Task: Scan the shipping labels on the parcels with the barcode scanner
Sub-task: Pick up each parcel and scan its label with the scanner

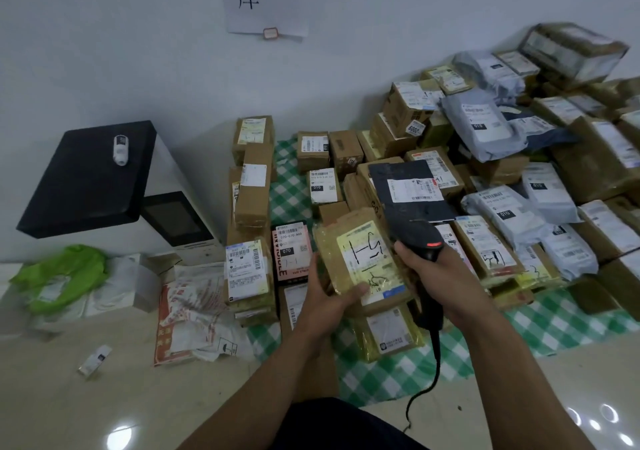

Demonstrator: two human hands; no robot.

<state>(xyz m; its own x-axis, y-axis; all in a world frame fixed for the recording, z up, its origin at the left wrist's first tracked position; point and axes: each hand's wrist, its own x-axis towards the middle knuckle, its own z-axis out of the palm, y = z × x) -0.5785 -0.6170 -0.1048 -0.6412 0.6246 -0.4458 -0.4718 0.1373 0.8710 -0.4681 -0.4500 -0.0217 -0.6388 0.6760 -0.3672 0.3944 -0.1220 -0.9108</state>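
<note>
Gripping a taped parcel (329,241) by its near edge, our left hand (329,297) holds it over the other parcels (391,332) on the green checked cloth (391,373); to the right, our right hand (450,283) closes around the black barcode scanner (415,235), beside the label (367,259).

The left forearm (291,380) and right forearm (495,380) are bare. A dark garment (346,425) covers the body.
</note>
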